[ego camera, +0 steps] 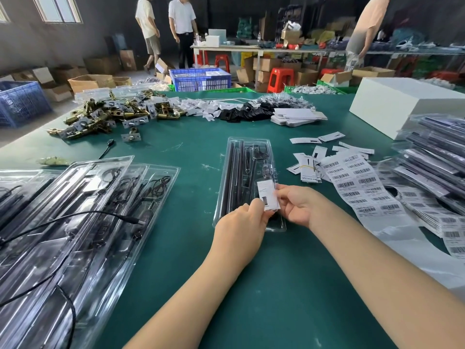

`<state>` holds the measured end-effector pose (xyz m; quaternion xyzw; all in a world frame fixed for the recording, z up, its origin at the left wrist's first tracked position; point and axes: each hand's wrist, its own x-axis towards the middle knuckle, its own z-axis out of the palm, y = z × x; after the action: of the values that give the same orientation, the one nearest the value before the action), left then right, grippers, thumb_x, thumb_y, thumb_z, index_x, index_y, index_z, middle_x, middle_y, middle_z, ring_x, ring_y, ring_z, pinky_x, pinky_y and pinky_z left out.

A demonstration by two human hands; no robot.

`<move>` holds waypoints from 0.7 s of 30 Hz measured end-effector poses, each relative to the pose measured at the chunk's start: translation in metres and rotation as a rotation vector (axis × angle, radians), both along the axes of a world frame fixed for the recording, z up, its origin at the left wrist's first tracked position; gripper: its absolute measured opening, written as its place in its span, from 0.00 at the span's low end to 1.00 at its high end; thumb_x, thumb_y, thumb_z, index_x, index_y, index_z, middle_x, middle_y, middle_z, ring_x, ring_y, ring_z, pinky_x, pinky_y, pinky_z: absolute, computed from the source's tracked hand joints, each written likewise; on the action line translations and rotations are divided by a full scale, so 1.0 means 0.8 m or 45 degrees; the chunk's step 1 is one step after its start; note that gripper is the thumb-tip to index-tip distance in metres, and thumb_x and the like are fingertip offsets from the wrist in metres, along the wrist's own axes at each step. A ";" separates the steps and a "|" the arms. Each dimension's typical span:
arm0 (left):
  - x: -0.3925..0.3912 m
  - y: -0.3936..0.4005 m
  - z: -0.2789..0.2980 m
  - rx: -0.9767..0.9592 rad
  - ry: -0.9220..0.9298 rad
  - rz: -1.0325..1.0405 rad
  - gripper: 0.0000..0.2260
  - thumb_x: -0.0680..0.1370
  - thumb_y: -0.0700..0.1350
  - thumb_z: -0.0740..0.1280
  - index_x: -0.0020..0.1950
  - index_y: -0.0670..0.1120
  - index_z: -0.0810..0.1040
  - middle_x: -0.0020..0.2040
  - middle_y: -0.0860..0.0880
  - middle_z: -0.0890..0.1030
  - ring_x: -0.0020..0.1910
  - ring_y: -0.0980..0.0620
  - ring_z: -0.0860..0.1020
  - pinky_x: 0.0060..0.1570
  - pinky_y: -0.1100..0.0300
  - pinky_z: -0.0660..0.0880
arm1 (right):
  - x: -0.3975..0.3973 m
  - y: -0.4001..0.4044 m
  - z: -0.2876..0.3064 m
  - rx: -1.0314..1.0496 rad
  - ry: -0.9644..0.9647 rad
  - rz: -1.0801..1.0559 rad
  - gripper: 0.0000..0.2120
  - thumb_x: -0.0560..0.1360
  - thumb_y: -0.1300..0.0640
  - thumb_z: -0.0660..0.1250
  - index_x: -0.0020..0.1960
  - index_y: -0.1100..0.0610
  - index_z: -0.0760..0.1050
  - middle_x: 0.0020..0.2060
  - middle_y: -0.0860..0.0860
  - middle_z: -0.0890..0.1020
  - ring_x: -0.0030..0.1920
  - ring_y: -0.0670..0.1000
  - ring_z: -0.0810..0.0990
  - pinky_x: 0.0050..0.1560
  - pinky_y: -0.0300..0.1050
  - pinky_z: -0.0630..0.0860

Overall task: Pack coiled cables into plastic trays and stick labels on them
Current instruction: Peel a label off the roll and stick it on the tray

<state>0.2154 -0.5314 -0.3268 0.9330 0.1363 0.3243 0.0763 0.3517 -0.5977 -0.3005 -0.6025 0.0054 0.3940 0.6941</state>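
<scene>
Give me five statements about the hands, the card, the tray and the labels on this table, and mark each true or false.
1. Both hands, the left hand and the right hand, pinch the small white card. True.
2. The card is held over the far end of the clear plastic tray. False: it is over the near end.
3. The barcode label sheet lies to the right of that tray. True.
4. The tray is empty. False: long black parts lie in it.
5. The brass hardware pile lies beside the right hand. False: it lies far off to the left.
</scene>
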 end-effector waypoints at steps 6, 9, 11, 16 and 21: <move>0.004 0.006 -0.016 -0.097 0.105 -0.102 0.15 0.81 0.56 0.59 0.50 0.45 0.72 0.42 0.47 0.79 0.39 0.43 0.78 0.32 0.56 0.64 | -0.007 -0.003 -0.001 0.127 0.112 -0.094 0.15 0.81 0.66 0.50 0.42 0.63 0.74 0.30 0.56 0.81 0.26 0.51 0.81 0.27 0.41 0.77; 0.004 0.009 -0.022 -0.068 0.182 -0.116 0.19 0.80 0.61 0.56 0.63 0.51 0.71 0.49 0.51 0.78 0.48 0.48 0.77 0.40 0.56 0.69 | -0.011 -0.004 -0.001 0.093 0.069 -0.079 0.13 0.81 0.67 0.51 0.47 0.65 0.74 0.33 0.58 0.81 0.30 0.53 0.81 0.26 0.41 0.78; 0.004 0.009 -0.022 -0.113 0.173 -0.156 0.20 0.79 0.60 0.59 0.67 0.53 0.71 0.50 0.50 0.78 0.50 0.47 0.77 0.43 0.56 0.71 | -0.016 -0.001 -0.003 -0.003 -0.052 -0.090 0.13 0.79 0.71 0.51 0.55 0.64 0.73 0.39 0.61 0.77 0.35 0.55 0.76 0.28 0.43 0.75; 0.002 0.004 -0.018 -0.095 0.045 -0.191 0.16 0.78 0.54 0.66 0.62 0.48 0.79 0.41 0.48 0.81 0.43 0.46 0.79 0.39 0.56 0.74 | -0.023 0.006 -0.010 -0.099 -0.280 -0.197 0.17 0.73 0.78 0.53 0.57 0.68 0.73 0.50 0.55 0.68 0.46 0.57 0.66 0.38 0.46 0.63; 0.002 0.001 -0.014 -0.007 0.000 -0.141 0.13 0.72 0.51 0.74 0.53 0.46 0.83 0.34 0.49 0.81 0.36 0.47 0.80 0.34 0.59 0.76 | -0.022 -0.001 -0.003 -0.139 -0.294 -0.112 0.28 0.75 0.78 0.58 0.74 0.66 0.61 0.65 0.65 0.73 0.58 0.58 0.75 0.42 0.43 0.74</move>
<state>0.2167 -0.5307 -0.3377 0.9388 0.0853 0.3194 0.0966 0.3344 -0.5988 -0.3027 -0.6799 -0.0268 0.2905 0.6728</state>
